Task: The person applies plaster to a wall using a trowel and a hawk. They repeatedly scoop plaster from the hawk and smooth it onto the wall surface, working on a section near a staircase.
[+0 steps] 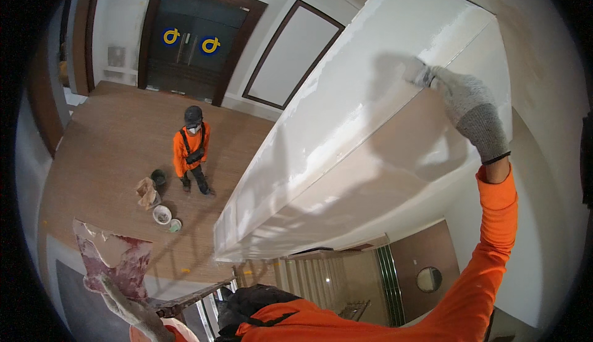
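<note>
My right hand, in a grey knit glove, is closed around a putty knife. The blade lies against the white boxed-out plasterboard bulkhead, close to its long lower edge. Uneven white filler patches show along that edge, and the shadow of my arm falls across the board. At the lower left, my left hand, also gloved, grips a flat reddish-brown plastering board from below. Pale beige filler is smeared over its upper part.
A ladder stands beneath me. On the wooden floor far below, a person in orange stands beside a paper bag, a dark bucket, a white bucket and a smaller tub. Glass doors are set in the far wall.
</note>
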`<action>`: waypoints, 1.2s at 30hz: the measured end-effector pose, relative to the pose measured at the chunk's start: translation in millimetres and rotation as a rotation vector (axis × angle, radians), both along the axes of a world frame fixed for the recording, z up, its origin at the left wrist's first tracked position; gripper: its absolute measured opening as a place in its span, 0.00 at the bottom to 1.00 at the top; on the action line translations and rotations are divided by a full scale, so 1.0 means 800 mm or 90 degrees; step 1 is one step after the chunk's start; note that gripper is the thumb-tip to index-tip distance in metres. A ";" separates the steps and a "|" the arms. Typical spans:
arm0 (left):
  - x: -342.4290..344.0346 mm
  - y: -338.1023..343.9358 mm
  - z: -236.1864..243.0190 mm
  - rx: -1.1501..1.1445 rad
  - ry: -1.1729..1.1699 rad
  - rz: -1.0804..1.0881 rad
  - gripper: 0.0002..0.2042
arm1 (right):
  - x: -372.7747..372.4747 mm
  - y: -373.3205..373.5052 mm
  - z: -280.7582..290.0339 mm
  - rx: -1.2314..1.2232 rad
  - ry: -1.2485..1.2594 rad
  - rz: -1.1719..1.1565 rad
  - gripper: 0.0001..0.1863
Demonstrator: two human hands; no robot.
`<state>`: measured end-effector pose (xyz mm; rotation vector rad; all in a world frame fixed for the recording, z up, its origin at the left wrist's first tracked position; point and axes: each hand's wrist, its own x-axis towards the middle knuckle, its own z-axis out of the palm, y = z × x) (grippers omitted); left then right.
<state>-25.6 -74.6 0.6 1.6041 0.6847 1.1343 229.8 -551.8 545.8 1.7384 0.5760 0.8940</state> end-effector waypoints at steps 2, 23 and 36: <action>0.000 0.002 -0.001 0.174 0.034 0.048 0.37 | 0.009 -0.001 0.021 0.049 -0.025 -0.019 0.24; 0.001 0.006 0.007 0.429 0.111 0.070 0.34 | 0.005 -0.063 -0.023 0.179 -0.135 0.003 0.29; 0.003 -0.004 0.025 0.410 0.104 0.036 0.33 | -0.032 0.024 -0.257 0.132 0.049 -0.192 0.36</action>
